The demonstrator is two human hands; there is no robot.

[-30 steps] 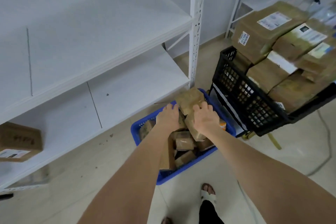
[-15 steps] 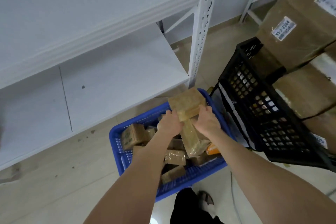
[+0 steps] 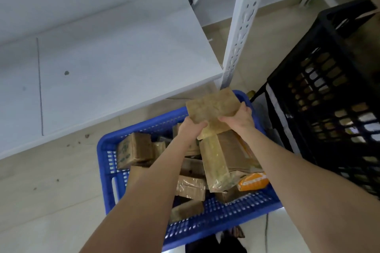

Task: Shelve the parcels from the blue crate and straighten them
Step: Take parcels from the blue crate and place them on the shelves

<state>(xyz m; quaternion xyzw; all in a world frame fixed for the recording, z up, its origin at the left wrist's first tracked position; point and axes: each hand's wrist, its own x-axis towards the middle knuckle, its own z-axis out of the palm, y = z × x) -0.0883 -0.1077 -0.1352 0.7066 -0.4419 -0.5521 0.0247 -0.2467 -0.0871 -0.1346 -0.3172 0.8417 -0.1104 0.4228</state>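
Two hands on brown parcel [image 3: 212, 107]: left hand [image 3: 190, 128], right hand [image 3: 238, 120] grasping near edge; blue crate [image 3: 109, 162] beneath, white shelf [image 3: 123, 63] beyond.

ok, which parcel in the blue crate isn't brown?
The orange packet at the blue crate's right edge, tucked partly under a long brown parcel. All other parcels in view are brown.

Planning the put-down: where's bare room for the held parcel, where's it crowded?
Free: the white shelf, bare from its seam to the post; also the floor left of the blue crate. Crowded: the blue crate, packed with parcels, and the black crate close on its right.
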